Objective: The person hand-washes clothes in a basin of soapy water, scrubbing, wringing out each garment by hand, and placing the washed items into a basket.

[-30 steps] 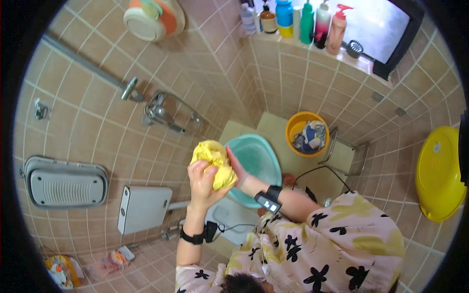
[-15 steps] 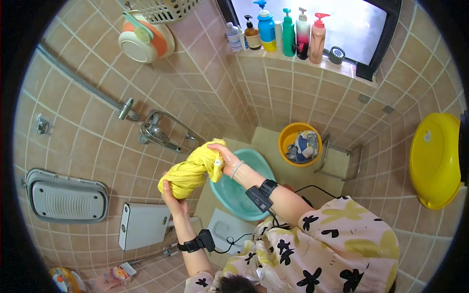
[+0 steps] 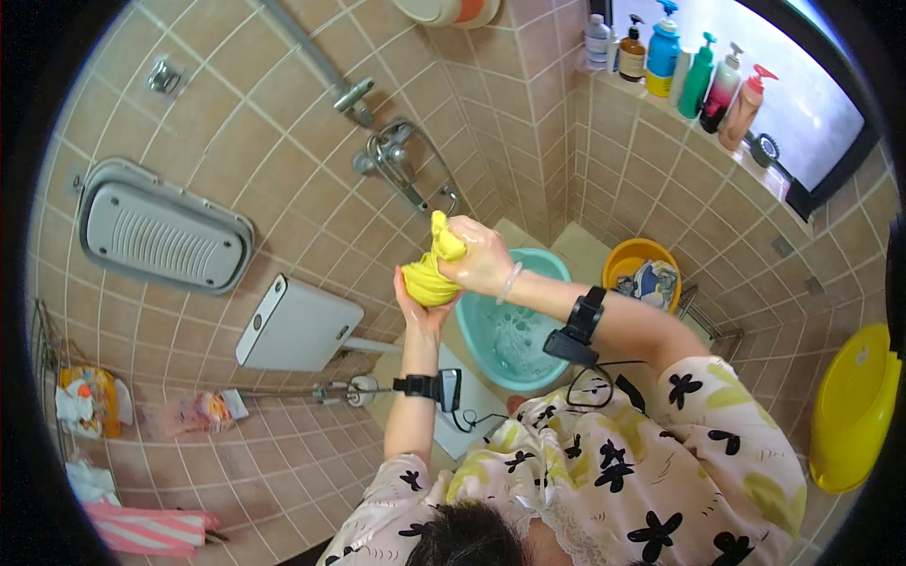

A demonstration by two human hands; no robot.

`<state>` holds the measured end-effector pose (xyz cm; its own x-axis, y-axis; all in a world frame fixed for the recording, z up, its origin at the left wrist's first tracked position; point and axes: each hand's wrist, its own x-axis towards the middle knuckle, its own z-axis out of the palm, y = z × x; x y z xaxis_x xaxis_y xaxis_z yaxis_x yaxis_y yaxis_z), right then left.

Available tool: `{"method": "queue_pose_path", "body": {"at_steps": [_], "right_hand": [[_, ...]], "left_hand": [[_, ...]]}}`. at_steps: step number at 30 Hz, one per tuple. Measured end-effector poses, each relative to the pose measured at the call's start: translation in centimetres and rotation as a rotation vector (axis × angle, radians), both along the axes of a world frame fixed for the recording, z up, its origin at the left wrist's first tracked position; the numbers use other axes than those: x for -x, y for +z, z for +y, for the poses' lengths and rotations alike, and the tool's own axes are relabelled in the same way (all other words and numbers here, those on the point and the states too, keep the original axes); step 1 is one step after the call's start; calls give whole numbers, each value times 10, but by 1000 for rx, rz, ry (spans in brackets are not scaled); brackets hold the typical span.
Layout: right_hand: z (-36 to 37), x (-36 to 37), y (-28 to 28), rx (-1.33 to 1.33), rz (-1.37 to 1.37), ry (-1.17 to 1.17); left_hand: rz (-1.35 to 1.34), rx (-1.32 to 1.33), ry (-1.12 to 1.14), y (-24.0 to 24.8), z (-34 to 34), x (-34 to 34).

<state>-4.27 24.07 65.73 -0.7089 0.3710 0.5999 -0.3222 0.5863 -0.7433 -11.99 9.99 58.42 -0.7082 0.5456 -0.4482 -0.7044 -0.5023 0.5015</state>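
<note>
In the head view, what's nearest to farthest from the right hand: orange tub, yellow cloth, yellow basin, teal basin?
1. Yellow cloth, gripped by the right hand.
2. Teal basin, below right.
3. Orange tub, farther right.
4. Yellow basin, far right.

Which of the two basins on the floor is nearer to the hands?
The turquoise basin, with bubbly water inside. It lies close to the hands and their yellow cloth; the orange basin, holding bunched fabric, stands farther right.

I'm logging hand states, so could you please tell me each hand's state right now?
Left hand: cupped, holding the bunched yellow cloth.
Right hand: closed, gripping the same yellow cloth.
</note>
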Motion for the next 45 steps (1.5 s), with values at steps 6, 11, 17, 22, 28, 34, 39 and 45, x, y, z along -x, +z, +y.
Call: {"method": "queue_pose_path", "body": {"at_steps": [6,11,17,22,28,34,39,45], "right_hand": [[-14,-4,11,-380,326,226],[-22,-14,7,-584,358,407],[-32,-15,-5,-705,353,515],[-38,-14,-21,-858,332,585],[-45,-1,-44,-1064,244,573],[-37,17,-75,-1165,221,577],[-29,28,-123,-1259,100,609],[-8,23,-193,-1076,-64,623]], "left_hand": [[97,45,-481,28,-4,47],[105,399,-707,46,7,68],[353,637,-791,61,32,62],[580,842,-886,71,49,52],[942,1119,-942,53,77,55],[1200,1299,-951,38,101,61],[1449,1497,-889,16,129,48],[1414,1548,-850,-33,147,35]]}}
